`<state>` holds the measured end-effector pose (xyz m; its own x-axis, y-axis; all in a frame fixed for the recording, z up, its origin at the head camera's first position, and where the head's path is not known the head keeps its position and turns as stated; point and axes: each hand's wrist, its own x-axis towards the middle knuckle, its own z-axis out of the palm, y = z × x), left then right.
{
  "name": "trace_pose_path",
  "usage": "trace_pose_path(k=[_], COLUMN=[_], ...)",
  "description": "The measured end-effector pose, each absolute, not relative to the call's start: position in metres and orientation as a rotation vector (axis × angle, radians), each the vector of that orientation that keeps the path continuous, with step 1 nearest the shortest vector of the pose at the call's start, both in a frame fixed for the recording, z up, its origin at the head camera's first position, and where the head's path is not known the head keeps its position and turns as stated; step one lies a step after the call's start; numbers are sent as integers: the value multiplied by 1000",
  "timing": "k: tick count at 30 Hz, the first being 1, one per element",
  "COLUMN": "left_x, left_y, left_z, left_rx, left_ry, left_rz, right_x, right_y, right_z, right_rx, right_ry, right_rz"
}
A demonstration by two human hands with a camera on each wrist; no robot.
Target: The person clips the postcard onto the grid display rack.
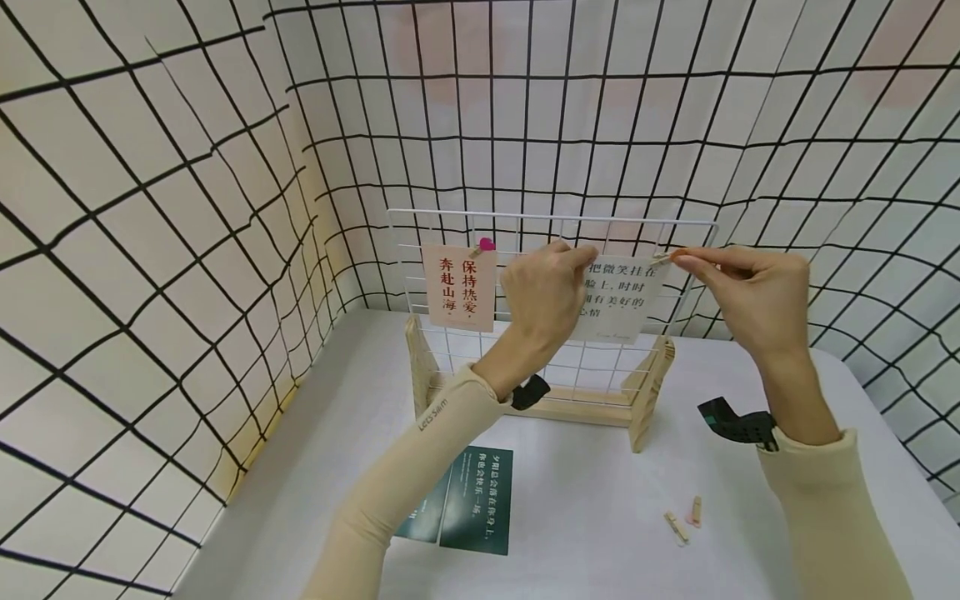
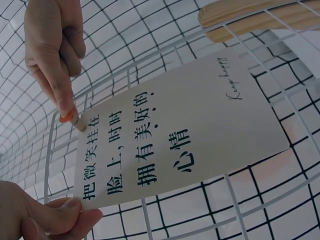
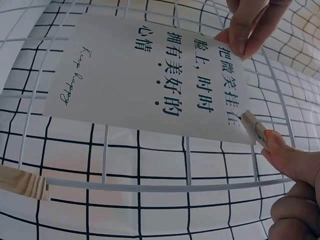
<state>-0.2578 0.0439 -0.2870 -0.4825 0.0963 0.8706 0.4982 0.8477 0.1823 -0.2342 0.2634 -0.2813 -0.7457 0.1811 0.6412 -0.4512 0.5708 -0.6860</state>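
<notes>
clothespin (image 3: 255,129) is pinched by your right fingers (image 3: 286,157), white card (image 2: 200,100) by your left fingers (image 2: 60,217); pink card (image 1: 456,287) hangs, green cards (image 1: 468,508) don't.

In head view I note: left hand (image 1: 546,287) hides white card's (image 1: 618,304) left edge; sleeve (image 1: 405,475) partly covers green cards (image 1: 480,508); their fine print (image 1: 462,492) is illegible.
</notes>
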Motion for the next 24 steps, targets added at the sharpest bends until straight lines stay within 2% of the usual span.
trace_pose_path(k=[15,24], left_x=[-250,-235], left_y=[42,15], left_z=[-290,-293], left_rx=[-392,-499], left_ry=[-1994,-1997], left_rz=[-530,-725], right_x=[-230,-225], right_y=[262,260], right_z=[-272,-289], right_rx=[163,207], right_ry=[-2267,-2098], right_rz=[1094,1188])
